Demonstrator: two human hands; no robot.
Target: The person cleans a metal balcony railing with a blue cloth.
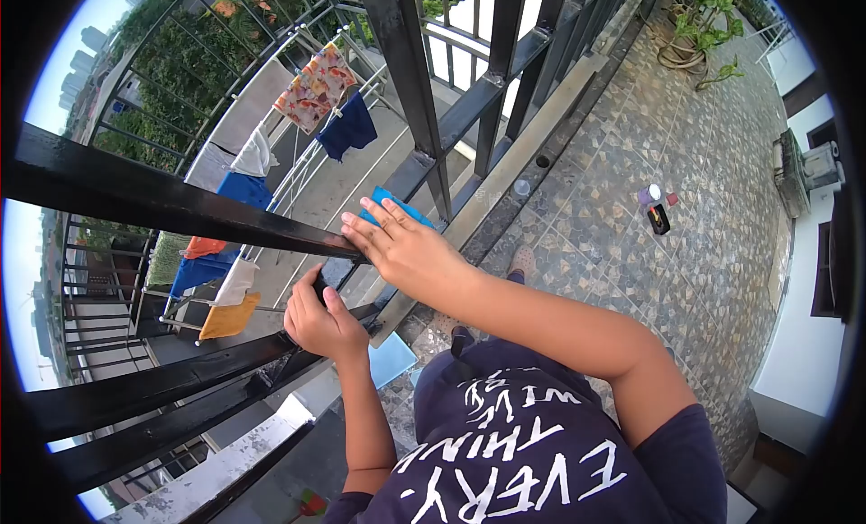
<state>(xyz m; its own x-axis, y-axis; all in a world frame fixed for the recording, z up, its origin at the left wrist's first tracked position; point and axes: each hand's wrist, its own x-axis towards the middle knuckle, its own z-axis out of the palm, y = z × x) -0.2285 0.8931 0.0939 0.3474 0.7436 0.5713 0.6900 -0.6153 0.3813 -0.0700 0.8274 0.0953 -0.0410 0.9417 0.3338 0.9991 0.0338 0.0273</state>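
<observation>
My left hand point(325, 318) is wrapped round a bar of the black metal railing point(162, 195), its thumb up beside a shiny dark flat part of the bar. Just above it, my right hand point(397, 246) presses a thin blue sheet point(386, 197) against the railing. The fingers of that hand are close together and nearly straight, and its thumb is hidden. Part of the blue sheet sticks out past the fingers. Below the hands, by my feet, lies a lighter blue sheet point(392, 358).
Beyond the railing, laundry hangs on a white drying rack point(293, 163). On the stone-patterned floor point(577, 244) to the right are a black tray point(659, 220), a white-topped container point(649, 194) and a clear cup point(521, 188). A potted plant point(695, 41) stands at the far end.
</observation>
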